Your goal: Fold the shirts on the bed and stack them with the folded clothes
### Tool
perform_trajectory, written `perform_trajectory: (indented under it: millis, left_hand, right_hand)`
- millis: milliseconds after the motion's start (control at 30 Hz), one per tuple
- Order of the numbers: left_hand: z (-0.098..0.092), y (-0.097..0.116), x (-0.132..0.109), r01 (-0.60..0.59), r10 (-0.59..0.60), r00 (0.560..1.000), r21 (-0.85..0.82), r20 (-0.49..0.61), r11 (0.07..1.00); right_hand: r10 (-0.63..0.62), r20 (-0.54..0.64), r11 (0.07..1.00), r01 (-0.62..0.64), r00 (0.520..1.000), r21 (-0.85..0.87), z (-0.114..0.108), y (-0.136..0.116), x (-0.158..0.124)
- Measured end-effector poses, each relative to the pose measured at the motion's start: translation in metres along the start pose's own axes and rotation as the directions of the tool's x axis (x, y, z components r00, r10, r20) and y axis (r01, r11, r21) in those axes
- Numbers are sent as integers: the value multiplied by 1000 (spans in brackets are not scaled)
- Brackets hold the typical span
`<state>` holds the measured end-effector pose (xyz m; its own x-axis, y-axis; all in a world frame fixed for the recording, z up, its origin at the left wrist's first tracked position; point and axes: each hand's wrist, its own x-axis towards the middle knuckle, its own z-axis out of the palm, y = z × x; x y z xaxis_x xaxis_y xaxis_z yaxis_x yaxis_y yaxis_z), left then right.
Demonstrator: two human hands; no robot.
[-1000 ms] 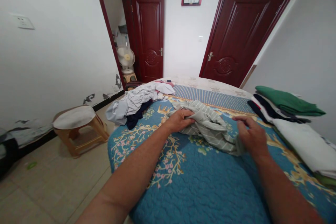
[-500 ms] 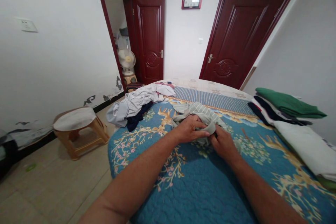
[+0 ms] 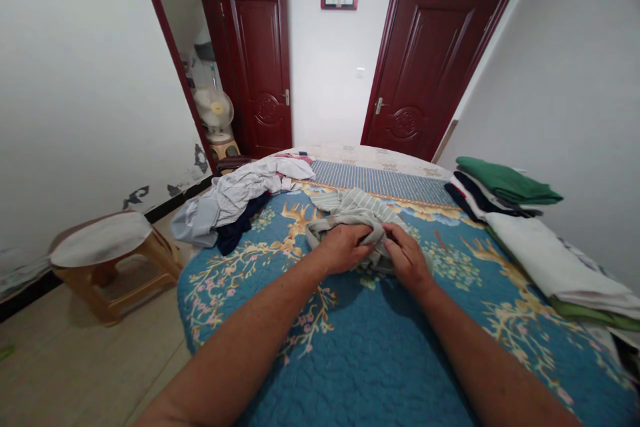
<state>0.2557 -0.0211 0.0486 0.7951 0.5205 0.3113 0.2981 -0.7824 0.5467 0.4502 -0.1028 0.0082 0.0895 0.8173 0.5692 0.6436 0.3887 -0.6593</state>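
A grey-and-white striped garment (image 3: 353, 208) lies bunched in the middle of a bed with a blue floral quilt (image 3: 350, 347). My left hand (image 3: 344, 247) is closed on the near edge of the garment. Right beside it, my right hand (image 3: 409, 260) also grips the same bunched cloth. The two hands almost touch each other.
A heap of unfolded clothes (image 3: 235, 200) lies at the bed's far left corner. Folded stacks, green (image 3: 505, 180) on top and white (image 3: 550, 263) nearer, line the right edge by the wall. A wooden stool (image 3: 105, 260) stands on the floor at left. Two dark red doors are behind.
My right hand has moved left from the garment's right end to meet my left hand at its middle. The garment is now gathered between both hands.
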Motion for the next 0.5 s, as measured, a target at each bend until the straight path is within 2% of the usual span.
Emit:
perform_trajectory:
  millis: [167,300,400,500]
  left_hand:
    - [11,1,-2,16,-25,995,91,94,996]
    - [10,2,-2,-3,5,996,-22,91,1000]
    - [7,0,0,-49,50,999,-83,-1,995]
    - [-2,-10,3,48,-77,977,-146,-198,988]
  right_hand:
    - [112,-30,994,-111,993,15,-1,11,-1]
    - [82,-11,997,-82,997,-4,0,10,0]
    - [53,5,997,-52,999,-55,-2,10,2]
    - [13,39,983,-5,999,-183,-9,18,4]
